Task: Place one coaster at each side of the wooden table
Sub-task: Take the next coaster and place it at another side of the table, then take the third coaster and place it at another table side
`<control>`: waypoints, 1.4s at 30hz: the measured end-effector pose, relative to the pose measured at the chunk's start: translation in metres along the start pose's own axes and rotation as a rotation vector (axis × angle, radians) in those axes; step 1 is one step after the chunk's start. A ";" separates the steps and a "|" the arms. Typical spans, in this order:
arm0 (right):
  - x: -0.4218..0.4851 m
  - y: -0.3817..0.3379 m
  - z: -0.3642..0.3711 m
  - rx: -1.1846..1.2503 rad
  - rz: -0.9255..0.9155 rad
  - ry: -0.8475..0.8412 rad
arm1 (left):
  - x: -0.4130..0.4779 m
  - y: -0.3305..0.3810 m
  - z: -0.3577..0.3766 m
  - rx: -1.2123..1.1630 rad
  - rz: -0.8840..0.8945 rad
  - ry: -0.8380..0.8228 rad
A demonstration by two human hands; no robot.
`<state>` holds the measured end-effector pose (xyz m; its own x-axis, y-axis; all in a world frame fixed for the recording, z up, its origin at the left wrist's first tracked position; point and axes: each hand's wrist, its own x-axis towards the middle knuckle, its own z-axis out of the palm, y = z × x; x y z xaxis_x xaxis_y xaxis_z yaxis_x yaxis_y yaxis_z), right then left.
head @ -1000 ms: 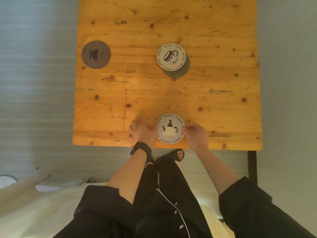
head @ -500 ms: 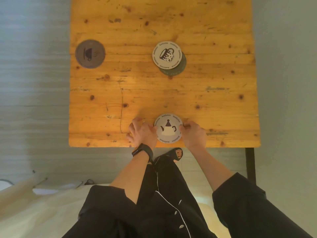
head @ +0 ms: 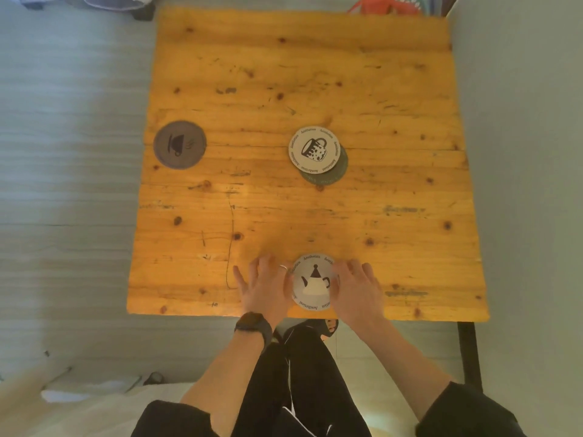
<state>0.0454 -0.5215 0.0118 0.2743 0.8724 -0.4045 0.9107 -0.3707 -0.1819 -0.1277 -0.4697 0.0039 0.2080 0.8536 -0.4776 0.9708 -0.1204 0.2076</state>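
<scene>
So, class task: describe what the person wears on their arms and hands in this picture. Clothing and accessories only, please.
The left hand has a thin silver-coloured ring on one finger, and a black watch or band circles that wrist. The right hand shows no ring or band. Both forearms are bare; dark sleeves are pushed up to about the elbows.

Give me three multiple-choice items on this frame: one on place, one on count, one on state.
1. Where does the teapot coaster lie?
A. near edge of the table
B. far edge
C. left edge

2. How many coasters are in view?
A. two
B. three
C. four

3. How does the mug coaster lie?
A. alone
B. overlapping a dark green coaster
C. upright on its rim

Key:
1 A: it sits by the near edge, between the left hand and right hand.
2 C: teapot, mug, green, plus a grey coaster at left.
3 B: green rim shows beneath.
</scene>
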 end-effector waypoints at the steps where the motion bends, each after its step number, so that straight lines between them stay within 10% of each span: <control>1: 0.008 -0.002 -0.006 0.010 0.002 -0.013 | 0.010 -0.003 -0.004 -0.023 0.019 0.011; 9: 0.143 -0.038 -0.059 0.509 0.118 0.125 | 0.133 -0.016 -0.042 -0.106 0.111 0.197; 17: 0.222 -0.058 -0.069 0.454 0.447 0.162 | 0.154 -0.025 -0.016 -0.038 0.067 0.302; 30: 0.202 -0.066 -0.081 0.660 0.371 0.081 | 0.156 -0.018 -0.053 0.009 0.030 -0.094; 35: 0.100 -0.061 -0.104 1.224 0.438 -0.006 | 0.111 0.014 -0.117 -0.414 0.105 -0.294; 42: -0.075 -0.040 -0.113 1.414 0.541 -0.118 | -0.016 0.053 -0.135 -1.045 0.018 -0.144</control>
<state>0.0234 -0.5362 0.1512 0.3800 0.5314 -0.7571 -0.3422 -0.6797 -0.6488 -0.0962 -0.4217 0.1377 0.2997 0.7797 -0.5498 0.3958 0.4228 0.8153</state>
